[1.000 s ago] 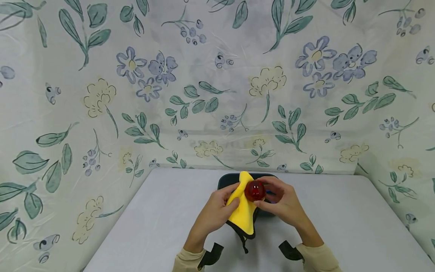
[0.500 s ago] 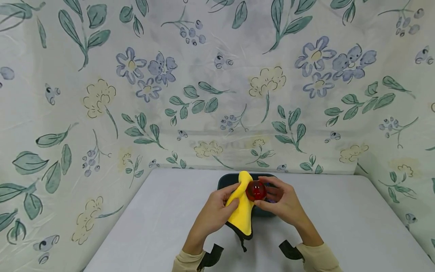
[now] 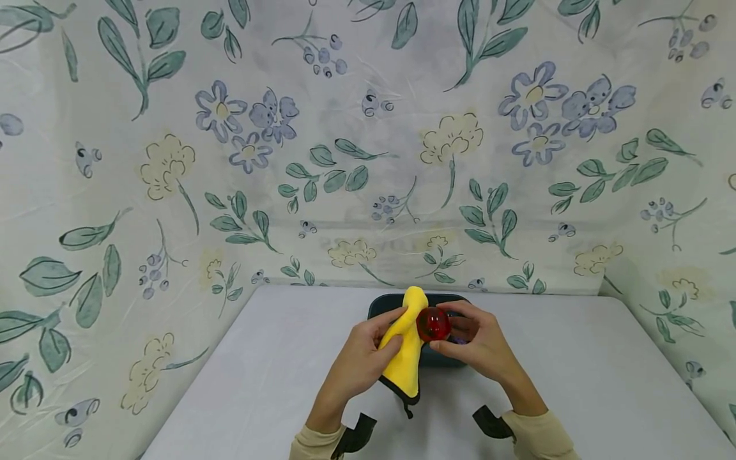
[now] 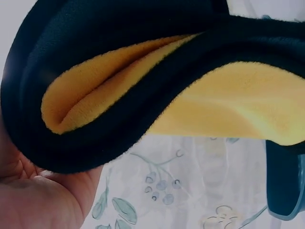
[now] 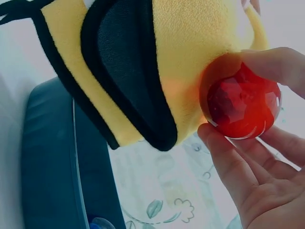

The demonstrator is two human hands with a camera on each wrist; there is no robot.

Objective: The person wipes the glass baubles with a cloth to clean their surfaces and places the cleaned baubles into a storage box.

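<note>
A yellow cloth (image 3: 404,361) with black edging and a dark reverse side hangs folded from my left hand (image 3: 359,358), pinched between thumb and fingers. My right hand (image 3: 485,338) holds a clear red ball (image 3: 434,324) by thumb and fingertips, right at the cloth's edge. In the right wrist view the ball (image 5: 240,100) overlaps the yellow side of the cloth (image 5: 186,57), and light shines red through it. The left wrist view shows the cloth's dark folded edge (image 4: 119,138) covering most of the left fingers. Both hands are raised over the front of a dark teal container.
The dark teal container (image 3: 443,360) stands on the white table (image 3: 276,358), partly hidden behind the hands and cloth. Something blue (image 5: 101,223) shows inside it in the right wrist view. A floral curtain (image 3: 356,191) surrounds the table at the back and sides.
The cloth's hanging lower end has shifted a little left and up. The ball has moved slightly right. Both hands keep their holds.
</note>
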